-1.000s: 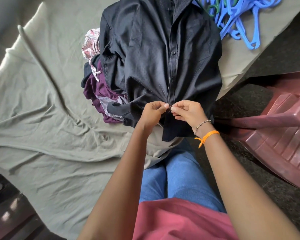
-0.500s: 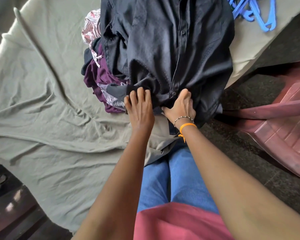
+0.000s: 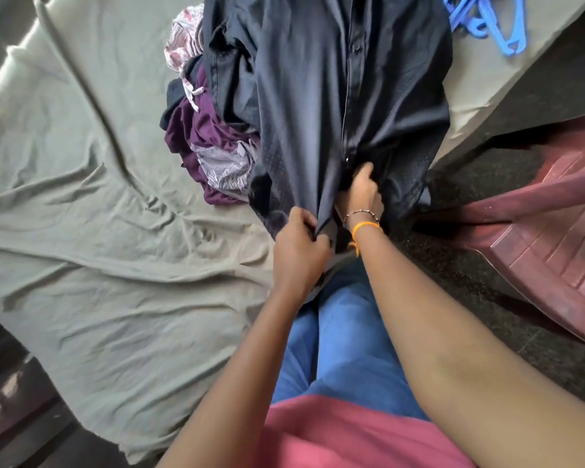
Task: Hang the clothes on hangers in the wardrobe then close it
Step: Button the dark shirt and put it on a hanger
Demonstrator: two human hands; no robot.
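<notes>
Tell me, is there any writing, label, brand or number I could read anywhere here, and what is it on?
None: no word, number or sign can be read in this view.
The black shirt, gripped at its lower edge by the left hand and right hand, shows no label.
The blue hangers and the maroon plastic chair show no readable marking either.

A home bedroom, by the look of it: a bed under a wrinkled grey-green sheet carries a heap of clothes and a bunch of blue hangers. Beside the bed stands a maroon plastic chair on a dark speckled floor.
</notes>
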